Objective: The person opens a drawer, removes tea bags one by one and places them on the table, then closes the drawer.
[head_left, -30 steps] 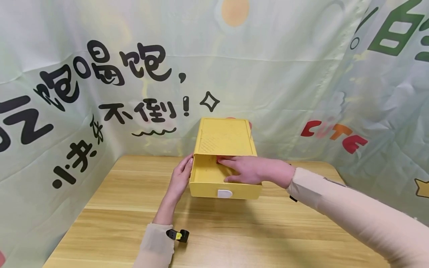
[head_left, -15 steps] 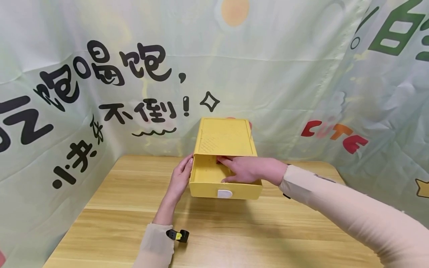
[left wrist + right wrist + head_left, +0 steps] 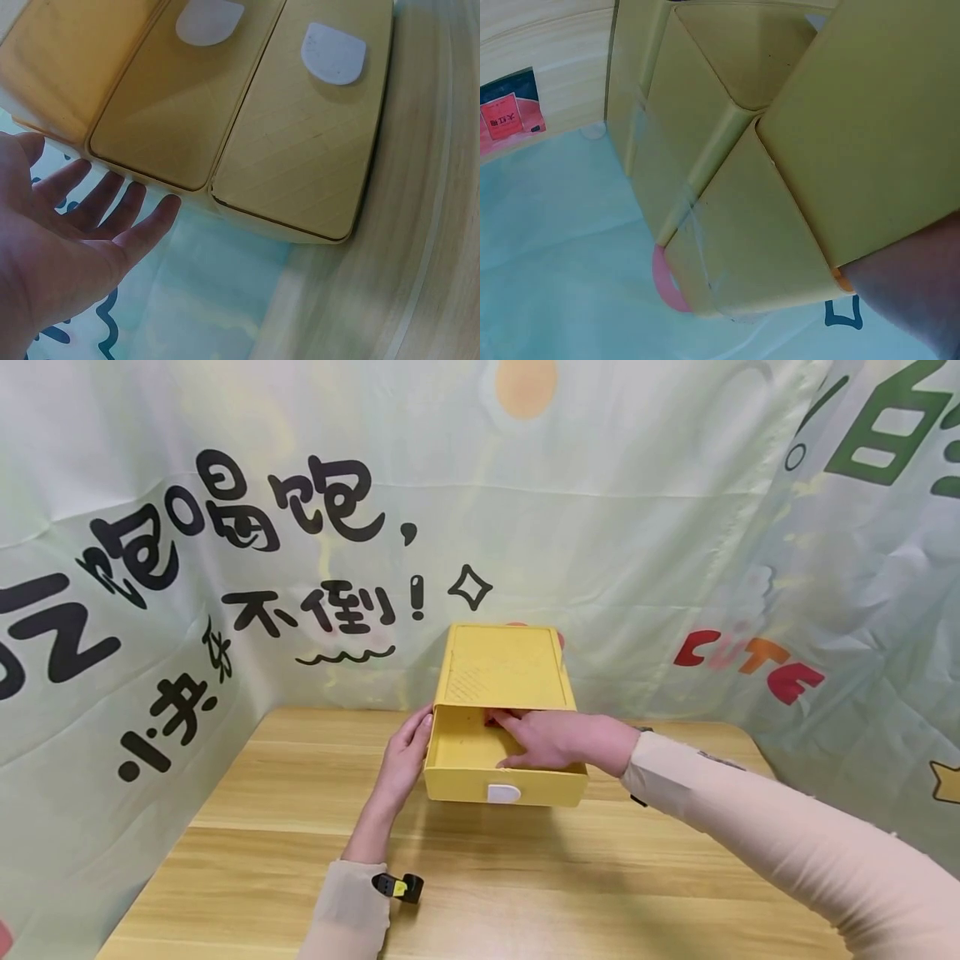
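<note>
A yellow drawer cabinet (image 3: 506, 664) stands at the table's back, its top drawer (image 3: 465, 752) pulled out towards me. The right hand (image 3: 551, 739) reaches into that drawer, thumb spread from the index finger near the front panel. Its other fingers go out of sight under the cabinet's top. A small dark-red patch (image 3: 491, 718) shows at the index fingertip; what it is cannot be made out. The left hand (image 3: 405, 760) lies along the cabinet's left side. In the left wrist view its fingers (image 3: 154, 225) are extended, fingertips right at the side edge, below closed drawers with white pulls (image 3: 334, 54).
The wooden table (image 3: 487, 877) spreads out in front of the cabinet. Printed cloth (image 3: 600, 552) hangs behind and along both sides. A red and dark green packet (image 3: 506, 112) lies on the table to the right of the cabinet.
The right hand and forearm have shifted slightly left and deeper into the drawer, and the red patch at its fingertip shows less. The left hand, drawer and cabinet have stayed put.
</note>
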`<state>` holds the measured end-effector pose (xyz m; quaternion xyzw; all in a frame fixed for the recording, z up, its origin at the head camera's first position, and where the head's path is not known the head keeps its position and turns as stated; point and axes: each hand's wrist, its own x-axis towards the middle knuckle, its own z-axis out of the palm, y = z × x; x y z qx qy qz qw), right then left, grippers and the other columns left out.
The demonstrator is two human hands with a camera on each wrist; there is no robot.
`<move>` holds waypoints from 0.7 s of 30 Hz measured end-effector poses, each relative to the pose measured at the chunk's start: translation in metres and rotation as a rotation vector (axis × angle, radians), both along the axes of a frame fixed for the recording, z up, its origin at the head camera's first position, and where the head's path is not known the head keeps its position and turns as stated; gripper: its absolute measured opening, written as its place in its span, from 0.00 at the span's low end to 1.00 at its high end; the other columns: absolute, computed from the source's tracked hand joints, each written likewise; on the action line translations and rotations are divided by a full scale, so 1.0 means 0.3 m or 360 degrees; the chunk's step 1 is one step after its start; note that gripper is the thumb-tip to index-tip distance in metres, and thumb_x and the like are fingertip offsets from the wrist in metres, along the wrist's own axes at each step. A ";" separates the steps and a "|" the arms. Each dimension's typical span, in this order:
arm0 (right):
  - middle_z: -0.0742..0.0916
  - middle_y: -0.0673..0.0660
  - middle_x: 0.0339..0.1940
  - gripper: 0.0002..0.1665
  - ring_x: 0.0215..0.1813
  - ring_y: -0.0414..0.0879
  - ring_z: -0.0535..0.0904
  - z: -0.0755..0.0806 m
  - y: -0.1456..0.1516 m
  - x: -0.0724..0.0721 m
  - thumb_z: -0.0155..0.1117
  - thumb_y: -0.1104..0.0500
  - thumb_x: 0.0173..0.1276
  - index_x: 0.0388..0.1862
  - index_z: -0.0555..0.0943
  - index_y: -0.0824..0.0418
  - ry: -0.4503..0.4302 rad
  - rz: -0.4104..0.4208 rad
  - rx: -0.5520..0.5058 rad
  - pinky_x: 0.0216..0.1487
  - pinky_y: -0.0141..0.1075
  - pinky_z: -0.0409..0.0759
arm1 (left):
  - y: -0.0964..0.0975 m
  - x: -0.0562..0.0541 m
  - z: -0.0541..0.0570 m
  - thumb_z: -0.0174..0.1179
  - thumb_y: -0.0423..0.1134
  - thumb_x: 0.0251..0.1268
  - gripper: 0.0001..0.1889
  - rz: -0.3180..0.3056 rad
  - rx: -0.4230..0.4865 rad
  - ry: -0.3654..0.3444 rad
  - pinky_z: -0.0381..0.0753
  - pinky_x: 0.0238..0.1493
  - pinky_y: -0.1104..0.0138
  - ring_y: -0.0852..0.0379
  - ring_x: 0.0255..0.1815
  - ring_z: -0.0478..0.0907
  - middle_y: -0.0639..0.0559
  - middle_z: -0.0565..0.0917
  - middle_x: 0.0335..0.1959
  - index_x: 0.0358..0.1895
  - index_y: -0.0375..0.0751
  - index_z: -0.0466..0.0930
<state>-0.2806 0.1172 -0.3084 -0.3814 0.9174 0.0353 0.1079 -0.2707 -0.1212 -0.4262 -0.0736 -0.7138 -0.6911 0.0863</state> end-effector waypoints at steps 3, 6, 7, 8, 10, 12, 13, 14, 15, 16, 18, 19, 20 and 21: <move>0.74 0.63 0.74 0.48 0.62 0.52 0.80 0.002 0.002 0.002 0.62 0.40 0.77 0.83 0.56 0.63 0.0021 0.0025 -0.0012 0.71 0.46 0.75 | 0.001 0.000 0.002 0.49 0.47 0.86 0.25 0.0006 0.0001 -0.0001 0.81 0.65 0.53 0.41 0.66 0.78 0.39 0.75 0.73 0.77 0.40 0.70; 0.75 0.65 0.73 0.47 0.63 0.54 0.80 0.005 0.005 0.007 0.63 0.41 0.78 0.83 0.57 0.63 0.0014 0.0037 -0.0015 0.71 0.47 0.76 | 0.002 0.002 0.003 0.48 0.47 0.86 0.25 0.0001 -0.0003 0.0003 0.81 0.65 0.53 0.40 0.66 0.77 0.38 0.74 0.73 0.77 0.39 0.69; 0.75 0.65 0.74 0.47 0.64 0.54 0.80 0.005 0.007 0.008 0.62 0.42 0.78 0.83 0.57 0.63 0.0004 0.0034 -0.0014 0.71 0.48 0.76 | 0.002 0.002 0.003 0.48 0.47 0.86 0.25 -0.0002 -0.0001 0.0003 0.80 0.65 0.53 0.40 0.66 0.77 0.38 0.74 0.73 0.77 0.39 0.69; 0.75 0.65 0.74 0.46 0.64 0.55 0.79 0.005 0.008 0.008 0.62 0.42 0.78 0.83 0.58 0.63 0.0000 0.0041 -0.0018 0.71 0.48 0.76 | 0.003 0.003 0.003 0.48 0.46 0.86 0.25 -0.0004 -0.0005 0.0007 0.80 0.66 0.53 0.41 0.67 0.77 0.38 0.74 0.74 0.77 0.39 0.69; 0.74 0.64 0.75 0.45 0.66 0.55 0.79 0.004 0.011 0.010 0.63 0.43 0.79 0.83 0.59 0.63 0.0006 0.0063 -0.0024 0.71 0.49 0.76 | 0.004 0.004 0.003 0.48 0.46 0.86 0.25 -0.0008 -0.0006 0.0007 0.80 0.66 0.53 0.40 0.67 0.77 0.38 0.74 0.74 0.77 0.39 0.69; 0.73 0.63 0.77 0.44 0.67 0.55 0.78 0.004 0.016 0.012 0.63 0.44 0.79 0.83 0.60 0.64 0.0028 0.0105 -0.0035 0.71 0.49 0.76 | 0.003 0.002 0.002 0.48 0.47 0.86 0.25 -0.0008 -0.0001 0.0006 0.80 0.66 0.53 0.40 0.67 0.77 0.38 0.74 0.74 0.77 0.39 0.69; 0.72 0.63 0.78 0.43 0.68 0.55 0.77 0.005 0.018 0.012 0.63 0.45 0.79 0.82 0.61 0.64 0.0042 0.0135 -0.0042 0.72 0.49 0.75 | 0.003 0.002 0.002 0.48 0.47 0.86 0.25 -0.0006 -0.0001 0.0005 0.80 0.66 0.53 0.40 0.67 0.77 0.38 0.74 0.73 0.77 0.39 0.69; 0.71 0.63 0.78 0.42 0.69 0.56 0.76 0.005 0.020 0.013 0.64 0.46 0.79 0.82 0.62 0.65 0.0063 0.0171 -0.0046 0.72 0.49 0.75 | 0.003 0.001 0.001 0.48 0.47 0.86 0.25 -0.0004 -0.0002 0.0004 0.80 0.66 0.53 0.40 0.66 0.77 0.38 0.74 0.73 0.77 0.39 0.69; 0.70 0.63 0.78 0.41 0.69 0.56 0.76 0.005 0.023 0.014 0.64 0.47 0.79 0.81 0.64 0.65 0.0081 0.0201 -0.0048 0.72 0.48 0.75 | 0.003 0.001 0.001 0.48 0.47 0.86 0.25 -0.0002 -0.0003 0.0001 0.81 0.65 0.53 0.40 0.66 0.78 0.38 0.74 0.73 0.77 0.39 0.69; 0.71 0.63 0.78 0.40 0.69 0.56 0.76 0.005 0.026 0.015 0.64 0.48 0.78 0.80 0.65 0.66 0.0099 0.0232 -0.0055 0.72 0.48 0.75 | 0.003 0.001 0.001 0.48 0.47 0.86 0.26 -0.0001 -0.0003 0.0001 0.81 0.65 0.53 0.40 0.65 0.78 0.38 0.75 0.73 0.77 0.39 0.69; 0.72 0.64 0.77 0.36 0.69 0.57 0.77 0.004 0.031 0.016 0.63 0.51 0.79 0.78 0.69 0.67 0.0130 0.0282 -0.0068 0.72 0.48 0.76 | 0.003 0.002 0.001 0.48 0.47 0.86 0.26 0.0000 -0.0006 0.0001 0.81 0.64 0.54 0.40 0.65 0.78 0.37 0.74 0.73 0.77 0.39 0.69; 0.73 0.64 0.75 0.34 0.68 0.57 0.77 0.003 0.033 0.017 0.63 0.52 0.79 0.76 0.70 0.67 0.0145 0.0304 -0.0078 0.71 0.48 0.77 | 0.003 0.002 0.001 0.48 0.47 0.86 0.26 0.0003 -0.0006 -0.0002 0.81 0.64 0.53 0.40 0.65 0.78 0.37 0.74 0.73 0.77 0.39 0.69; 0.74 0.64 0.74 0.32 0.67 0.57 0.78 0.002 0.035 0.017 0.63 0.54 0.79 0.75 0.71 0.67 0.0160 0.0325 -0.0090 0.70 0.48 0.77 | 0.003 0.003 0.002 0.48 0.47 0.86 0.26 0.0003 -0.0004 -0.0004 0.81 0.65 0.53 0.40 0.65 0.78 0.37 0.74 0.73 0.77 0.39 0.69; 0.75 0.64 0.73 0.31 0.67 0.57 0.78 0.002 0.037 0.018 0.62 0.55 0.79 0.75 0.72 0.67 0.0176 0.0344 -0.0105 0.70 0.48 0.78 | 0.002 0.003 0.002 0.48 0.47 0.86 0.26 0.0004 -0.0003 -0.0005 0.81 0.65 0.53 0.40 0.65 0.78 0.37 0.74 0.73 0.77 0.39 0.69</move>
